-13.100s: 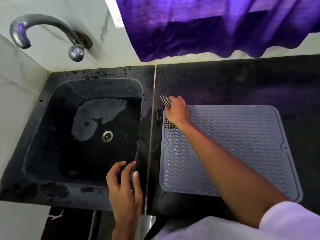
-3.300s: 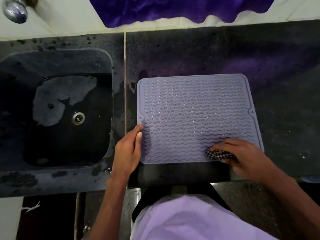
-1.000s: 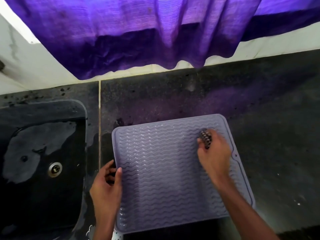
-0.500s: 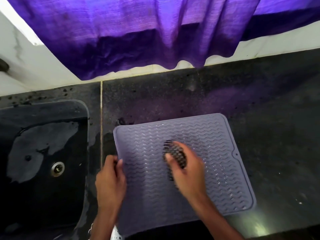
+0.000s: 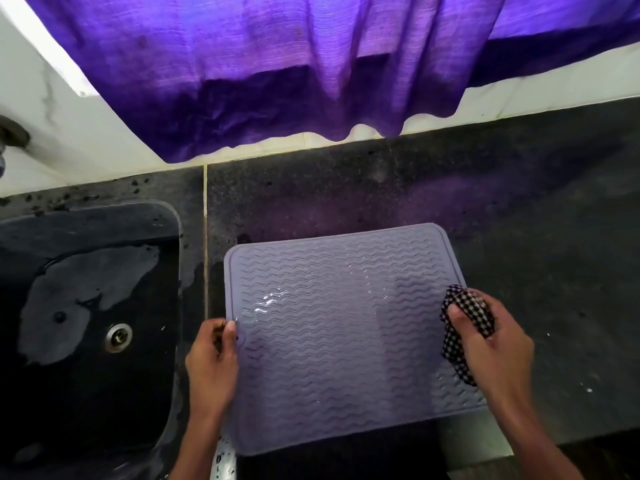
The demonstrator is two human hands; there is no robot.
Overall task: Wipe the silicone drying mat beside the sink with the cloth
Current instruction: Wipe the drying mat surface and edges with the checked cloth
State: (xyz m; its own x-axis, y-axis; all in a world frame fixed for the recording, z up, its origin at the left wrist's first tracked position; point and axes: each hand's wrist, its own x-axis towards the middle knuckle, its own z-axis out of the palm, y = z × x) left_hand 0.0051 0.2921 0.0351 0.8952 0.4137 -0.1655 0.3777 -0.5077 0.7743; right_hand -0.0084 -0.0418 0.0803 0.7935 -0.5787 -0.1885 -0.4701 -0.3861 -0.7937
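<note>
Head view: left hand pinches the mat edge; right hand, gripping the cloth, should sweep firmly toward it (wet sheen there).

grey ridged mat flat, checked cloth bunched

A silicone drying mat, lilac-grey and mostly matt, is moulded with fine wavy ridges; a wet, glossy patch is seen near its left side. A cloth of soft woven fabric is checked in black and white. The countertop is dark speckled stone, dull in finish. The sink is dark and wet, with a shiny metal drain. A purple curtain shows a coarse, slubbed weave.
</note>
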